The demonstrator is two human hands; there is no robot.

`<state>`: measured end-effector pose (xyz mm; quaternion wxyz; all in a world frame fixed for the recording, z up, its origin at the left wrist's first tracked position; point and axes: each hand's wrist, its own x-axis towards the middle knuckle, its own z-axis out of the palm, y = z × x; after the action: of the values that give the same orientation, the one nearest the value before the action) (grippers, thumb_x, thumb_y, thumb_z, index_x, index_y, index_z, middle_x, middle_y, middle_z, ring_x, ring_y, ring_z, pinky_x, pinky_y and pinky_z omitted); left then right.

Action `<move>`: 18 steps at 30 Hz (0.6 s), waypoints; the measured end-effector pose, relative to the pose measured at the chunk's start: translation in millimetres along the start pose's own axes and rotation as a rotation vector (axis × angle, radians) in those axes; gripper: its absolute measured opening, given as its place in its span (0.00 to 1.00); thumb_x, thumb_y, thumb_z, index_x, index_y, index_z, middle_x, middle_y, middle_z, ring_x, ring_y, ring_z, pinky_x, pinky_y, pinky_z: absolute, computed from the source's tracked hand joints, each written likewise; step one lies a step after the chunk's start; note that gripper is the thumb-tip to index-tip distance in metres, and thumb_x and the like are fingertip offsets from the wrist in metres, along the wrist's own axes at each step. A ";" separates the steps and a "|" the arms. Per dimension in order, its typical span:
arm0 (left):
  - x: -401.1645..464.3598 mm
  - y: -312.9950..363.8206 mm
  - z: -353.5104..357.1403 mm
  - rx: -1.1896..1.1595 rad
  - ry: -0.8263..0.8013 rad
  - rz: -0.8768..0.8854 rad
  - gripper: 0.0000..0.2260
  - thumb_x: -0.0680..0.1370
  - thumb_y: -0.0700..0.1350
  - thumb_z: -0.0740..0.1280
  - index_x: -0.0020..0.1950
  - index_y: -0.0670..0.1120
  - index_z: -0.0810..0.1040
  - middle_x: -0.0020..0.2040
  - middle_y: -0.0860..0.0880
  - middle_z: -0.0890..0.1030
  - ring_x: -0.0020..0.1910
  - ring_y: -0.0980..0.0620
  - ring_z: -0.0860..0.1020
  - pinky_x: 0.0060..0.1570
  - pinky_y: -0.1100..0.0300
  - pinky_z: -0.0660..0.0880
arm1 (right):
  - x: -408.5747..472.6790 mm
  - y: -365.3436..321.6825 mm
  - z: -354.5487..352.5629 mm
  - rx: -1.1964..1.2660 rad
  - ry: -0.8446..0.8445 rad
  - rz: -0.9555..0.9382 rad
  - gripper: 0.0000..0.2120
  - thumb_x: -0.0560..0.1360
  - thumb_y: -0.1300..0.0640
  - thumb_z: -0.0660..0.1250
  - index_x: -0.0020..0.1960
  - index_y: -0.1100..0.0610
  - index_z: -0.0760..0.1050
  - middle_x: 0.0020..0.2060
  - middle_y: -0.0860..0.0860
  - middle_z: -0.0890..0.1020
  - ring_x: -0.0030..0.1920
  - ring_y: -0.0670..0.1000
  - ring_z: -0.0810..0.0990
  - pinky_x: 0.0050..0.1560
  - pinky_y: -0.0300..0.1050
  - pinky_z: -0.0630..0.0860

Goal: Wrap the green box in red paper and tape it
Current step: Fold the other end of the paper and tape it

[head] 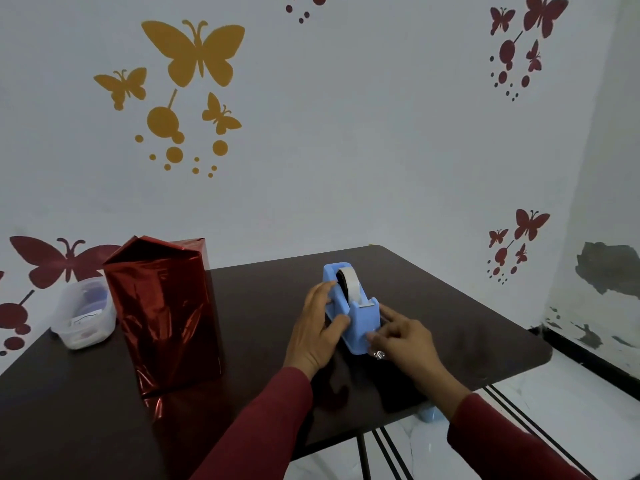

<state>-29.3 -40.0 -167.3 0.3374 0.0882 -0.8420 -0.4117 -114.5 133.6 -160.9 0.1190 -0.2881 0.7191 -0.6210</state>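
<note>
Gripping the blue tape dispenser (351,311) near the middle of the dark table (450,327), the left hand (317,332) clasps its left side, thumb on the near face and fingers curled round the back, while the right hand (403,341) touches its right side at the near end with loosely bent fingertips, a ring on one finger. Further left, well apart from both hands, the box in red paper (162,313) stands upright, its top flaps unsealed. Beyond it, at the far left edge, sits a clear plastic tub (85,315).
</note>
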 end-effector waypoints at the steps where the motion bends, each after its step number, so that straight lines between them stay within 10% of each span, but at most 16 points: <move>1: -0.8 0.2 0.0 0.016 0.020 0.029 0.32 0.73 0.62 0.61 0.75 0.53 0.68 0.70 0.58 0.69 0.66 0.58 0.73 0.61 0.53 0.76 | -2.5 7.4 -2.1 0.036 -0.014 -0.053 0.11 0.75 0.61 0.76 0.36 0.66 0.84 0.65 0.35 0.79 0.62 0.44 0.81 0.57 0.37 0.81; 5: -6.9 2.8 -1.1 0.123 0.118 0.278 0.19 0.76 0.57 0.65 0.64 0.51 0.77 0.60 0.55 0.73 0.58 0.54 0.76 0.55 0.53 0.77 | -7.6 9.2 3.8 0.259 0.034 -0.119 0.17 0.78 0.45 0.72 0.44 0.58 0.88 0.64 0.45 0.83 0.67 0.51 0.81 0.66 0.62 0.78; 13: -17.7 19.0 1.2 0.204 0.173 0.464 0.18 0.80 0.61 0.65 0.62 0.51 0.82 0.55 0.55 0.72 0.53 0.56 0.76 0.46 0.59 0.77 | -21.4 -4.5 6.2 0.198 0.158 -0.218 0.12 0.75 0.32 0.61 0.45 0.29 0.83 0.60 0.52 0.85 0.68 0.49 0.78 0.70 0.57 0.73; 18: -18.7 23.3 12.5 0.290 0.096 0.492 0.10 0.82 0.54 0.66 0.54 0.50 0.82 0.53 0.56 0.73 0.51 0.56 0.77 0.39 0.54 0.80 | -22.5 -2.3 6.5 0.189 0.155 -0.210 0.15 0.80 0.37 0.64 0.46 0.40 0.88 0.66 0.44 0.82 0.70 0.44 0.76 0.68 0.49 0.74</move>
<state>-20.2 -9.1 -164.5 0.4504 -0.0522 -0.8712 -0.1881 -92.3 140.8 -164.2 0.0243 -0.3005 0.6305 -0.7153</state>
